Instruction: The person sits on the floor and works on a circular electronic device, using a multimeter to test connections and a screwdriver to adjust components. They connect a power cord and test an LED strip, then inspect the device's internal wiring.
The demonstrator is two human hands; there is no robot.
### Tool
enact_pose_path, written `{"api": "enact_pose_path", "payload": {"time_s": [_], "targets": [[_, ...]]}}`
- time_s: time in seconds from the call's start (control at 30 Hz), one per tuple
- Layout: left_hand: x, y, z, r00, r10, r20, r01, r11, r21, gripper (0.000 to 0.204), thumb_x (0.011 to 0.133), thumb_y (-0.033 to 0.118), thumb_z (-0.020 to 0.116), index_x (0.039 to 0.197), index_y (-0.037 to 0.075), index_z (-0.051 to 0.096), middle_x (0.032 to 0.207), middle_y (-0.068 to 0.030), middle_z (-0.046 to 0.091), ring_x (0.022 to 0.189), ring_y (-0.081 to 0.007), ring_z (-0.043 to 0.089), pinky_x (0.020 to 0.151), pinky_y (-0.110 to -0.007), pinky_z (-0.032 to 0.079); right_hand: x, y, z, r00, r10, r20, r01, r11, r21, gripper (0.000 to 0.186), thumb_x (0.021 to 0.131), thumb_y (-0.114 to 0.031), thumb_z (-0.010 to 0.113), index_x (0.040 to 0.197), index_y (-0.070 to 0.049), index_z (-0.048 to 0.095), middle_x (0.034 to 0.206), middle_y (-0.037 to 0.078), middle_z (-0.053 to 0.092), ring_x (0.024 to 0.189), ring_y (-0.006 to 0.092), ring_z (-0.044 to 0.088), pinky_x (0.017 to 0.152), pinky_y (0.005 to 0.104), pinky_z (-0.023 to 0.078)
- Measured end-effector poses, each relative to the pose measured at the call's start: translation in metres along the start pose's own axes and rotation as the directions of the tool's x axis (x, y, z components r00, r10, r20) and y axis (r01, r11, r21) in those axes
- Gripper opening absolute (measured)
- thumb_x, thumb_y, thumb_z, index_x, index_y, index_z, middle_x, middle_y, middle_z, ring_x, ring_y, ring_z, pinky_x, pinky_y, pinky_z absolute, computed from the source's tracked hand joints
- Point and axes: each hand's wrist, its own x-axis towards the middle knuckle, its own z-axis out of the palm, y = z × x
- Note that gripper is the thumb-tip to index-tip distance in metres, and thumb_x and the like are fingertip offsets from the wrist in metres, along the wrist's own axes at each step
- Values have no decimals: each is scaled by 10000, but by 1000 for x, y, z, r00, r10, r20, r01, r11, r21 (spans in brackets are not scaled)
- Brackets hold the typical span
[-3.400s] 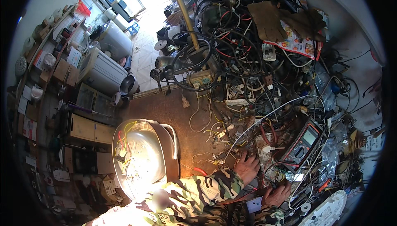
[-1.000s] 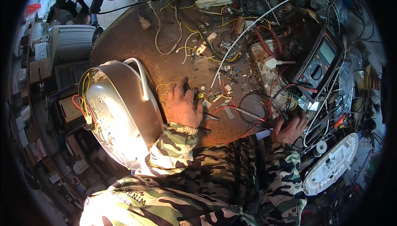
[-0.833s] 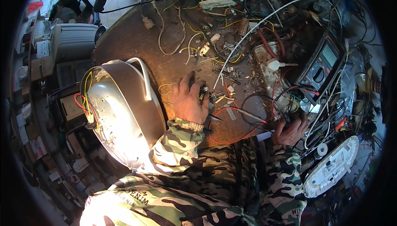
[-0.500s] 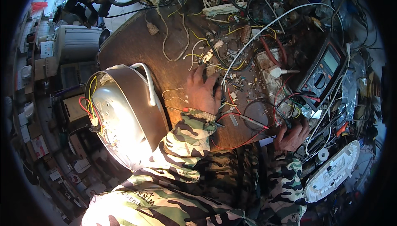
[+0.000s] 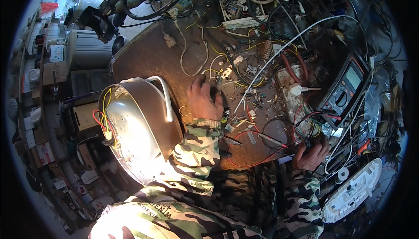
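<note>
My left hand [image 5: 204, 99] rests on the brown tabletop with its fingers curled; whatever is in them is hidden. Just beyond it lie a small cream-coloured connector [image 5: 232, 67] and thin wires. Beside that forearm stands a round appliance body [image 5: 150, 108] with a brown outer wall, white handle, bare metal inside and coloured wires. At the bench's right, my right hand [image 5: 311, 154] is closed by the dark test leads, its grip too dark to make out. A red-tipped test probe [image 5: 271, 140] lies between my hands. The multimeter [image 5: 345, 88] leans farther right.
Scraps and small parts [image 5: 255, 99] litter the bench's middle. A white cable [image 5: 288, 44] arches over them, near a white plug [image 5: 299, 90]. A white oval cover [image 5: 352, 191] lies at lower right, beside a white roll [image 5: 342, 174]. Tangled cables fill the back.
My left hand has drawn leftward, away from the cream-coloured connector and scraps. My right hand stays by the leads. The whole view has shifted slightly.
</note>
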Motion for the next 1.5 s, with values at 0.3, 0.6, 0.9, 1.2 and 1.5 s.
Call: {"api": "enact_pose_path", "payload": {"time_s": [0.3,0.6,0.9,1.2,1.5], "targets": [[7,3,-4,998,38,58,-42,997,71,326,751,126,700,1074,85,691,1365,-251,520,1254,-470,458,1063,-529,379,0,2,-1,1000,-6,20,6,1000,-11,378,863,-226,581,1153,17,575,1332,278,503,1234,488,455,1035,594,359],[25,23,7,999,41,6,-41,999,-9,383,768,116,702,1143,49,663,1364,-242,527,1247,-456,467,1058,-528,380,2,2,-3,1000,-5,24,5,1000,-4,375,851,-219,608,1149,6,574,1322,259,514,1227,477,464,1035,590,361],[32,26,11,994,111,14,-109,992,-66,474,775,178,725,1226,65,633,1393,-265,475,1272,-478,424,1066,-538,381,1,2,-1,1000,16,17,-16,1000,-15,360,826,-213,638,1125,-21,581,1314,246,525,1222,473,467,1024,593,366],[49,43,17,970,183,162,-199,976,91,534,770,232,723,1282,111,634,1475,-286,359,1332,-525,335,1110,-582,319,1,2,-4,1000,14,20,-14,1000,0,364,816,-209,642,1122,-20,581,1307,248,525,1221,473,466,1022,593,366],[48,58,30,972,208,108,-211,977,21,482,713,241,767,1166,94,690,1483,-263,368,1330,-516,341,1108,-582,328,0,4,0,1000,5,13,-5,1000,-13,404,818,-234,652,1134,6,578,1315,249,515,1232,468,462,1021,598,371]]}}
